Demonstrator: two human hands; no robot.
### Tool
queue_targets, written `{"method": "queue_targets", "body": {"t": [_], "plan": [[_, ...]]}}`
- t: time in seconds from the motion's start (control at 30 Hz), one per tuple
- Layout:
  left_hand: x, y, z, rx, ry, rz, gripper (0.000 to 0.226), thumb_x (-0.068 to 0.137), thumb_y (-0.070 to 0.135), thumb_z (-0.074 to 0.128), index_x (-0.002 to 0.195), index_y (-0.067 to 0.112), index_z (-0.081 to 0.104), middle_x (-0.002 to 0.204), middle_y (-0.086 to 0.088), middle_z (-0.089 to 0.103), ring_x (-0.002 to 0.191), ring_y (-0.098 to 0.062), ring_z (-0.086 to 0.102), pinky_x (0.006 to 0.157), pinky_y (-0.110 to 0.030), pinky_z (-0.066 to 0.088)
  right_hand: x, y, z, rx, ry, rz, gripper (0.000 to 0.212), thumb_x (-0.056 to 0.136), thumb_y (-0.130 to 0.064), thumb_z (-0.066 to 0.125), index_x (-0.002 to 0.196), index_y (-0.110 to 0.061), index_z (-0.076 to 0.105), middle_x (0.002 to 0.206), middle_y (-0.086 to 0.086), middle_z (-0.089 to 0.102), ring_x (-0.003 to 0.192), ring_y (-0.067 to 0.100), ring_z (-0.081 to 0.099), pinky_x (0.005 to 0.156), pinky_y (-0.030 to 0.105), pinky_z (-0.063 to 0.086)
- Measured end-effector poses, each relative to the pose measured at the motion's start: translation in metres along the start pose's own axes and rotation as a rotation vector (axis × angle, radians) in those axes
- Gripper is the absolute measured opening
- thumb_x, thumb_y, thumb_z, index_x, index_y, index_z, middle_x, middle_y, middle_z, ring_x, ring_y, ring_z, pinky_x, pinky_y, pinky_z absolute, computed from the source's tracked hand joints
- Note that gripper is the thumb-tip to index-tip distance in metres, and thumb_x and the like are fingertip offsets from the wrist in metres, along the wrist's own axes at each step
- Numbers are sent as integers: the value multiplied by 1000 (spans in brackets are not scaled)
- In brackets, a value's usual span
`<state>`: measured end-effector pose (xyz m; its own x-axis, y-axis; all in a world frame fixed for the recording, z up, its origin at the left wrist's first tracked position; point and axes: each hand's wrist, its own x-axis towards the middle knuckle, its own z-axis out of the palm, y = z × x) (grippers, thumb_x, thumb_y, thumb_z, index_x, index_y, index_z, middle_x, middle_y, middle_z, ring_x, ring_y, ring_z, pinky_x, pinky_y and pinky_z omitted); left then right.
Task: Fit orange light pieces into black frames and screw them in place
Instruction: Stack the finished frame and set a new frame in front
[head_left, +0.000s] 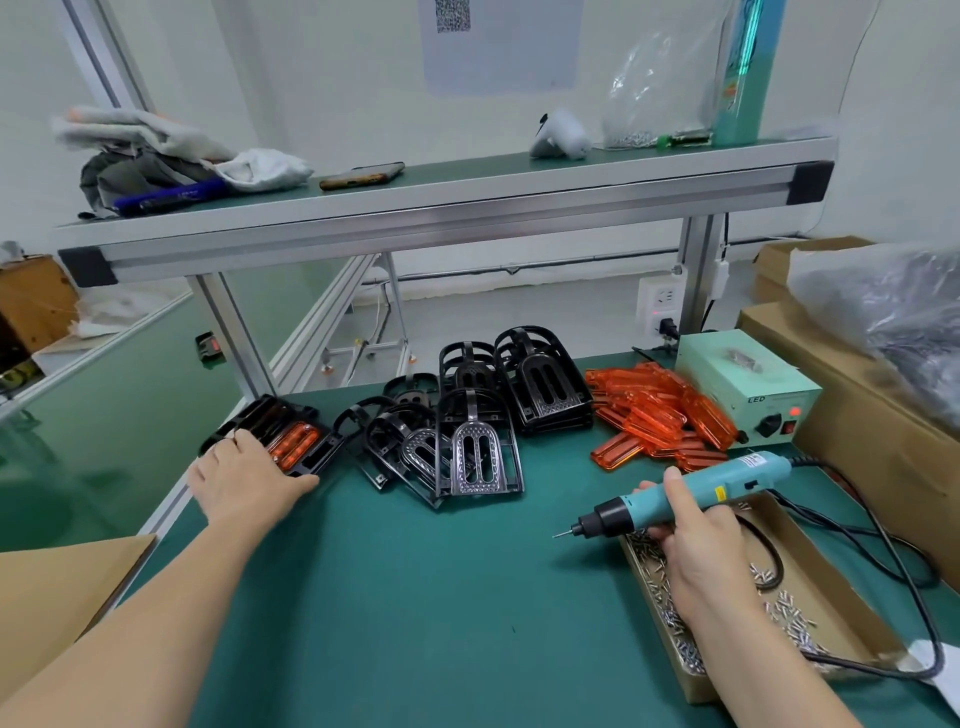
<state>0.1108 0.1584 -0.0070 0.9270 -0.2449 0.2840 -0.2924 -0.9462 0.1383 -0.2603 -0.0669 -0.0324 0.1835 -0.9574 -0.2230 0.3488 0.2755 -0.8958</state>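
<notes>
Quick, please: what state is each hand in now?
Left hand: open, fingers resting on a black frame with orange piece.
Right hand: holding the electric screwdriver.

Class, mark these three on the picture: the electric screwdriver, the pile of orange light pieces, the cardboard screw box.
electric screwdriver (743, 474): head view, teal barrel near the cable end.
orange light pieces (660, 410): head view, middle of the pile.
screw box (831, 566): head view, bare cardboard floor.
</notes>
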Motion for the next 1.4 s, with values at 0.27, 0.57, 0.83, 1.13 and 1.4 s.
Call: {"method": "queue_targets", "body": {"t": [0.27,0.57,0.83,1.13,1.4], "plan": [[9,5,11,36,-7,-29,106,59,67,79,133,3,39,133,-21,51,128,-40,44,113,-53,26,0,-2,-2,6,-8,0,20,101,-27,61,105,-11,51,108,16,74,90,21,70,68,28,47],[15,10,15,-46,-85,-146,112,71,60,77,151,14,14,152,-9,28,139,-45,20,99,-73,32,-5,-4,-1,-11,-29,-30,29,101,-27,61,116,-4,51,105,15,74,84,17,69,69,29,45],[31,8,27,57,-96,-104,99,75,52,77,149,17,20,150,-16,27,140,-45,18,91,-65,42,-6,-5,0,-9,-53,-38,31,101,-25,60,119,0,53,107,19,73,86,20,67,70,30,44],[46,1,33,140,-145,71,47,92,34,64,134,17,49,151,-8,34,148,-34,12,106,-76,20,-2,-3,-2,-24,-60,-32,44,100,-27,61,125,9,53,103,17,75,87,20,69,73,30,46],[47,0,30,234,-72,145,60,86,49,66,136,21,48,150,-5,40,149,-30,14,113,-69,10,-3,-4,-1,-37,-44,-15,44,100,-28,63,125,6,52,106,18,75,89,20,67,71,29,45]]}}
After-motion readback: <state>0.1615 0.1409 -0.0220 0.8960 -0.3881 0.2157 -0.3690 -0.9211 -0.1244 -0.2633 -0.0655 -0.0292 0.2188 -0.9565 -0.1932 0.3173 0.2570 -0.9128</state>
